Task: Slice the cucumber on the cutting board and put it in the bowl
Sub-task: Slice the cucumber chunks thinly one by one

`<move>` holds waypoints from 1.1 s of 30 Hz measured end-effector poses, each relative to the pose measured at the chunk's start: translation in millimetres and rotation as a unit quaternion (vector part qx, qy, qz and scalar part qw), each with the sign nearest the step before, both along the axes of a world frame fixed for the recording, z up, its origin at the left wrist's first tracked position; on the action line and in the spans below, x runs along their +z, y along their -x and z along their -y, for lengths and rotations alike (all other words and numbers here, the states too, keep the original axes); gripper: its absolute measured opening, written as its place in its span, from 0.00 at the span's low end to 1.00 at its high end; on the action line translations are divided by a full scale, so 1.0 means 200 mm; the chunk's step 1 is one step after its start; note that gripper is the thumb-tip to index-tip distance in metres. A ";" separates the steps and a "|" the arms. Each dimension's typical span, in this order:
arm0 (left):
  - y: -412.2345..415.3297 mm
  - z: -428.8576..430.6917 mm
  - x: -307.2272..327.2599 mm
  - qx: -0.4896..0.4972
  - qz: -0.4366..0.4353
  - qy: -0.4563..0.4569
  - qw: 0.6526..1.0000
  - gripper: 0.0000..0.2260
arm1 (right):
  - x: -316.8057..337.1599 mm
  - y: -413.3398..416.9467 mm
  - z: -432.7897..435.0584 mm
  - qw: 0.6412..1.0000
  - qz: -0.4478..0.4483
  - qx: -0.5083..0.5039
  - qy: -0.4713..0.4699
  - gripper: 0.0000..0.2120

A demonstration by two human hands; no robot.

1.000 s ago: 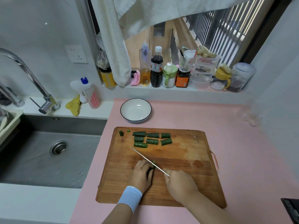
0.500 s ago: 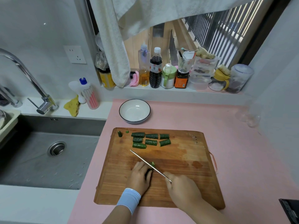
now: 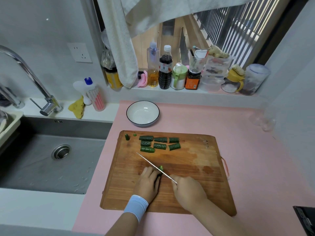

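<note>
So this was mid-slicing, not the bowl part yet. The left hand (image 3: 148, 183) sat on the near-middle of the wooden cutting board (image 3: 196, 167), fingers curled down over a cucumber piece (image 3: 161, 168) and pinning it to the wood. Only a green end poked out past the fingertips. The right hand (image 3: 188, 193) was closed in a fist round the handle of the knife (image 3: 153, 165), handle itself hidden, and the blade slanted across the board toward its far left. Its edge was right at that exposed end, though I couldn't tell whether it had bitten in.

My guess: the next move called for a straight press down through the stub, with the left fingertips tucked back, since there wasn't much cucumber between them and the blade. That's the bit I'd worry about.

Seven cucumber chunks (image 3: 159, 143) lay in loose rows along the board's far side, with two little end bits (image 3: 127, 137) near its far left corner. The white bowl (image 3: 142, 113) with the dark rim stood just beyond the board's far edge, nothing green in it.

Other stuff: a steel sink (image 3: 51, 159) left of the board, and a row of sauce bottles (image 3: 165, 68) and jars on the sill well beyond it. A pale towel (image 3: 122, 48) hung above those. Nothing stood between board and bowl, so the transfer looked easy.
</note>
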State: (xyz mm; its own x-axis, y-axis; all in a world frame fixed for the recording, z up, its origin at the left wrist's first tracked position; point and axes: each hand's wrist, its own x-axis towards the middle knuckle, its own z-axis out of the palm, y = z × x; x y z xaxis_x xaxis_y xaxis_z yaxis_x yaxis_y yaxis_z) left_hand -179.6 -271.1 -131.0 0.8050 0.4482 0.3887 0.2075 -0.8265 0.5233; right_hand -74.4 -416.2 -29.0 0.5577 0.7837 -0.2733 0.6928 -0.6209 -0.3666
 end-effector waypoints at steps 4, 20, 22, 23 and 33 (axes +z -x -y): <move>0.00 0.00 -0.01 0.003 -0.003 0.004 1.000 0.06 | 0.01 0.00 0.00 1.000 0.006 0.005 0.002 0.13; 0.01 -0.01 -0.01 0.010 0.009 0.030 0.999 0.07 | 0.01 0.02 0.02 1.000 -0.004 -0.007 0.014 0.13; 0.01 -0.01 0.00 0.004 0.009 0.021 1.000 0.07 | 0.01 0.01 0.00 1.000 -0.010 -0.008 0.016 0.12; 0.02 -0.01 0.00 0.000 0.009 0.013 1.000 0.08 | 0.01 0.01 0.00 1.000 -0.011 -0.007 0.015 0.12; 0.02 -0.01 -0.01 0.000 0.008 0.018 1.000 0.09 | 0.00 0.02 0.03 1.000 0.012 -0.003 0.002 0.16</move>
